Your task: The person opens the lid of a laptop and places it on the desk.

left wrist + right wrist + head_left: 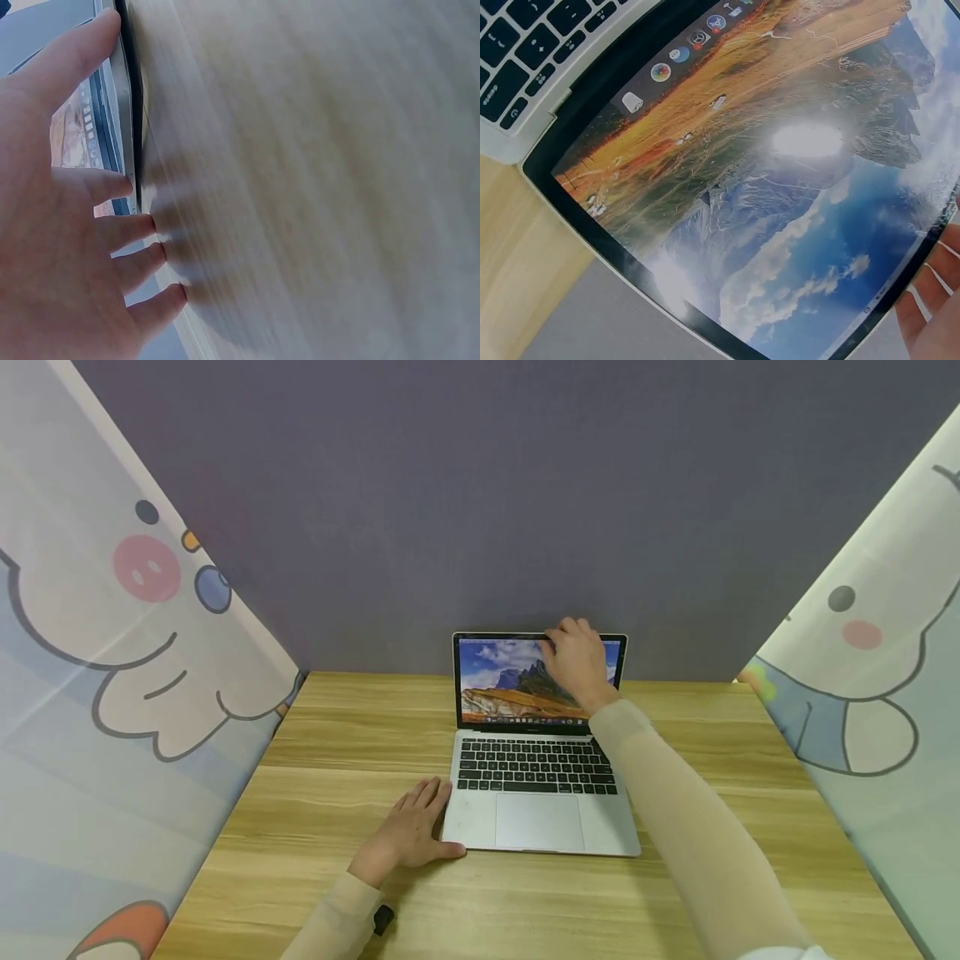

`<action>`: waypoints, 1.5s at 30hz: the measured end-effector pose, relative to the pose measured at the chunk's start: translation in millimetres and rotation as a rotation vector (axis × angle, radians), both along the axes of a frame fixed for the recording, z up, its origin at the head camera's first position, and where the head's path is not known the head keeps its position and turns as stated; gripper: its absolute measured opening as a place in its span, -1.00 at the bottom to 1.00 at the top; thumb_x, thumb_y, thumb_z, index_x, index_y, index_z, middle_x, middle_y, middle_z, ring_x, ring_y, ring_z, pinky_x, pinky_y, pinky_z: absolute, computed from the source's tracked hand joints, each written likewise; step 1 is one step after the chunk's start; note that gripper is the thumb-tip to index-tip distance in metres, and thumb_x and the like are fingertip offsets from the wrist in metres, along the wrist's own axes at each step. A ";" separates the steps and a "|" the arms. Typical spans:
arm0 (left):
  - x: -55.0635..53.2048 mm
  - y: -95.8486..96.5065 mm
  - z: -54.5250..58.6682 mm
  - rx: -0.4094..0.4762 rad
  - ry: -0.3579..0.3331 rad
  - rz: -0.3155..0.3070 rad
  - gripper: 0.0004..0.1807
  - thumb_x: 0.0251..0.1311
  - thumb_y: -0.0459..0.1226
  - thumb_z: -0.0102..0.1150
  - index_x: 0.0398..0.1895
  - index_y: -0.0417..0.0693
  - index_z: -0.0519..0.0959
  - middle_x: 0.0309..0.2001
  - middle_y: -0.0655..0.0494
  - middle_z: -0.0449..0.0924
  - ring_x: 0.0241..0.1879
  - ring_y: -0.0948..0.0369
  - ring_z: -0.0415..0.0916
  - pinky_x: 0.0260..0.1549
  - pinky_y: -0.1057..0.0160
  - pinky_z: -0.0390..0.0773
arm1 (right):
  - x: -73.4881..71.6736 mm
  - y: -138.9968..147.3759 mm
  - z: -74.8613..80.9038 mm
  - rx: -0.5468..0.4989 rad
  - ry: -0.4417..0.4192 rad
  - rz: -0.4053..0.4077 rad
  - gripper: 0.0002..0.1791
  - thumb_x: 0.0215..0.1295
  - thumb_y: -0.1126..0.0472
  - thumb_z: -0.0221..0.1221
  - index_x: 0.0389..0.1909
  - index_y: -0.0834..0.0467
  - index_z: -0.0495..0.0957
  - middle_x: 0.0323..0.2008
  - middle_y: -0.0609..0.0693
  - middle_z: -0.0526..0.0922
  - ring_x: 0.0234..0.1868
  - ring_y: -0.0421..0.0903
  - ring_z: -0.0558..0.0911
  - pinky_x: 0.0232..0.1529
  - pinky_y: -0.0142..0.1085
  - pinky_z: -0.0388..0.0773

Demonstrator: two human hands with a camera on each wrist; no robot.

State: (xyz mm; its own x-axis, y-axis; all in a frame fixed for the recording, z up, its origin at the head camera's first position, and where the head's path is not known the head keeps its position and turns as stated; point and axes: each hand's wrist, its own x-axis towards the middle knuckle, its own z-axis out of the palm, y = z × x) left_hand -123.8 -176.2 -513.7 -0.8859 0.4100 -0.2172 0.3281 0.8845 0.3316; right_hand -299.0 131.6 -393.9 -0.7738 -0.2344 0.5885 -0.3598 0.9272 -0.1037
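A silver laptop (472,822) stands unfolded on the wooden table, its lit screen (502,685) showing a mountain landscape. My right hand (579,660) grips the screen's top edge right of the middle, thumb on the front side. In the right wrist view, the fingers of the right hand (930,300) meet that edge at the lower right, and part of them is hidden. At the laptop's front left corner rests my left hand (412,831), fingers spread and thumb touching the corner. The left wrist view shows the left hand (60,217) with its fingertips down on the wood by the base's side.
The wooden table (337,735) runs back to a dark grey panel (375,510). Cartoon-printed curtains, one on the left (67,710) and one on the right (885,693), flank it. A small black object (383,919) sits at the left wrist.
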 end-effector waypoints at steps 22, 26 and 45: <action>-3.1 7.8 1.4 0.007 -0.019 -0.022 0.22 0.08 0.35 0.31 0.62 -0.17 0.06 0.58 -0.26 0.01 0.56 -0.19 -0.07 0.45 -0.23 0.07 | -1.1 11.6 2.0 0.132 -0.482 -0.043 -0.26 0.59 -0.09 -0.05 0.53 0.36 0.15 0.51 0.28 0.15 0.53 0.23 0.12 0.54 0.07 -0.01; -5.6 8.1 3.9 0.004 -0.016 -0.020 0.22 0.08 0.34 0.32 0.61 -0.17 0.06 0.57 -0.26 0.01 0.56 -0.19 -0.06 0.45 -0.23 0.07 | 0.6 13.3 7.0 0.118 -0.486 -0.033 -0.28 0.60 -0.08 -0.05 0.54 0.31 0.15 0.53 0.26 0.15 0.54 0.23 0.12 0.53 0.09 0.00; -14.9 8.8 7.4 0.005 -0.029 0.016 0.23 0.01 0.29 0.42 0.59 -0.20 0.11 0.55 -0.29 0.05 0.53 -0.23 -0.02 0.43 -0.26 0.10 | 32.5 12.9 22.6 0.024 -0.476 0.040 -0.43 0.60 -0.04 -0.05 0.41 0.26 0.40 0.41 0.27 0.37 0.44 0.26 0.30 0.44 0.16 0.20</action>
State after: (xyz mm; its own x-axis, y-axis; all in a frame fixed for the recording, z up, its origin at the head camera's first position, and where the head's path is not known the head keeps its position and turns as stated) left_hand -138.7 -167.4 -506.3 -0.8857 0.3968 -0.2409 0.3037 0.8879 0.3456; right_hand -266.4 144.5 -371.4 -0.9461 -0.2787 0.1649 -0.3130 0.9176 -0.2449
